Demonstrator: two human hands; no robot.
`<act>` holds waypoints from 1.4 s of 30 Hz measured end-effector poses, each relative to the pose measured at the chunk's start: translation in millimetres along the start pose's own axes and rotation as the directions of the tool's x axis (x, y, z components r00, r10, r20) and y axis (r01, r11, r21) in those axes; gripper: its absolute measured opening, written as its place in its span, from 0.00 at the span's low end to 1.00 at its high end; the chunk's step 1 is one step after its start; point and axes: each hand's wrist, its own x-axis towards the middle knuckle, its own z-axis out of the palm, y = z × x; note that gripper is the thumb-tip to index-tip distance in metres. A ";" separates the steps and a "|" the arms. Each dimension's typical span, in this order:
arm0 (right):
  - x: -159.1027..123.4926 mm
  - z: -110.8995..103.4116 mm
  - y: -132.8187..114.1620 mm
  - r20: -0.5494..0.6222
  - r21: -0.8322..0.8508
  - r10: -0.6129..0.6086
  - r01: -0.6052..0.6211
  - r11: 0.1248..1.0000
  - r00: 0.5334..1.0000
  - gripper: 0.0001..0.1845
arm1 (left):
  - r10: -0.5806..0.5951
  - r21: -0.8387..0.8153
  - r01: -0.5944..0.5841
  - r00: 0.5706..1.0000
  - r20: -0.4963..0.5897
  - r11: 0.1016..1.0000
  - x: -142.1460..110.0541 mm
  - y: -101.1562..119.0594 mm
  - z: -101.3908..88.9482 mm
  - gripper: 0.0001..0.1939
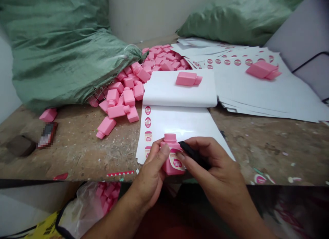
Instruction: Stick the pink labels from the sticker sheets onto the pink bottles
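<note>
Workbench: worn wooden top [66, 153]; upper left, a green woven sack [59, 57] spilling loose pink plastic bottles [128, 95].
Left hand [150, 170]: fingers [164, 150] closed around a pink labelled bottle [171, 167], at lower centre, over the bottom edge of a white label sheet [180, 120].
Right hand [218, 167]: fingers [190, 141] curled, tips at the bottle; a black object [195, 156] beneath them, grip on it unclear.

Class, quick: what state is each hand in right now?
Left hand: closed, holding a pink plastic bottle.
Right hand: closed, holding a black item; what it is cannot be told.
</note>
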 end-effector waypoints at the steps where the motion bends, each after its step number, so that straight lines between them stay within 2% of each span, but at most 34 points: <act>1: -0.3 -0.1 0.1 0.001 -0.008 -0.007 0.007 1.000 1.000 0.05 | -0.015 0.018 0.015 1.000 0.006 1.000 -1.4 0.5 -0.2 0.16; 6: -2.6 -0.3 1.5 -0.001 -0.056 -0.052 0.052 0.997 0.999 0.04 | -0.055 0.084 0.053 0.998 0.013 0.995 -5.4 1.9 -1.3 0.22; 9: -5.3 0.4 5.2 -0.001 -0.169 -0.115 0.113 0.979 0.993 0.03 | -0.066 0.074 0.064 0.998 0.025 0.995 -5.3 1.9 -1.9 0.24; 13: -6.3 0.1 13.0 0.021 -0.403 -0.280 0.264 0.876 0.960 0.06 | -0.062 0.071 0.060 0.998 0.028 0.996 -5.4 1.6 -2.4 0.22; 15: -3.2 -3.2 15.3 0.017 -0.452 -0.324 0.297 0.841 0.946 0.07 | -0.061 0.071 0.061 0.998 -0.003 0.996 -5.9 2.2 -2.5 0.23; 17: 1.8 -8.3 14.9 -0.024 -0.412 -0.268 0.234 0.880 0.963 0.05 | -0.086 0.081 0.089 0.995 -0.039 0.993 -6.5 3.2 -2.6 0.25; 19: 6.4 -12.8 12.1 -0.044 -0.262 -0.114 0.099 0.960 0.992 0.06 | -0.126 0.093 0.131 0.990 -0.060 0.987 -7.3 3.9 -2.5 0.28; 21: 8.8 -13.6 8.2 0.021 -0.064 0.027 -0.026 0.998 0.999 0.08 | -0.143 0.095 0.149 0.988 -0.065 0.984 -8.4 3.7 -2.3 0.29; 23: 8.8 -9.9 5.0 0.127 0.053 0.094 -0.101 0.993 0.987 0.11 | -0.133 0.101 0.138 0.990 -0.053 0.985 -10.1 2.8 -2.4 0.29; 26: 8.5 -0.8 4.4 0.196 0.097 0.152 -0.174 0.980 0.969 0.14 | -0.119 0.137 0.121 0.993 -0.027 0.983 -12.5 1.8 -4.2 0.30; 30: 12.0 5.3 13.1 0.163 0.208 0.196 -0.228 0.951 0.967 0.16 | -0.189 0.123 0.191 0.982 -0.024 0.974 -13.5 4.5 -9.7 0.28; 33: 12.9 4.6 21.9 0.103 0.208 0.170 -0.188 0.960 0.980 0.15 | -0.221 0.074 0.224 0.974 -0.048 0.972 -16.1 10.7 -18.4 0.22; 36: 11.4 2.6 25.9 0.063 0.152 0.146 -0.154 0.976 0.987 0.15 | -0.220 0.118 0.230 0.971 -0.094 0.966 -30.8 28.5 -39.2 0.21; 38: 10.9 -0.2 26.8 0.046 0.082 0.157 -0.160 0.984 0.987 0.16 | -0.207 0.279 0.237 0.969 -0.133 0.931 -52.3 50.2 -60.1 0.22; 39: 11.0 -2.2 27.9 0.036 0.035 0.158 -0.160 0.987 0.987 0.17 | -0.199 0.408 0.246 0.968 -0.156 0.879 -65.9 63.2 -71.5 0.21; 41: 12.4 -6.8 33.6 0.011 -0.060 0.143 -0.142 0.988 0.990 0.18 | -0.137 0.672 0.261 0.963 -0.232 0.693 -93.8 89.5 -93.3 0.20; 42: 13.8 -8.7 38.6 0.003 -0.093 0.123 -0.122 0.988 0.992 0.17 | -0.068 0.754 0.264 0.957 -0.281 0.601 -104.9 100.9 -102.7 0.19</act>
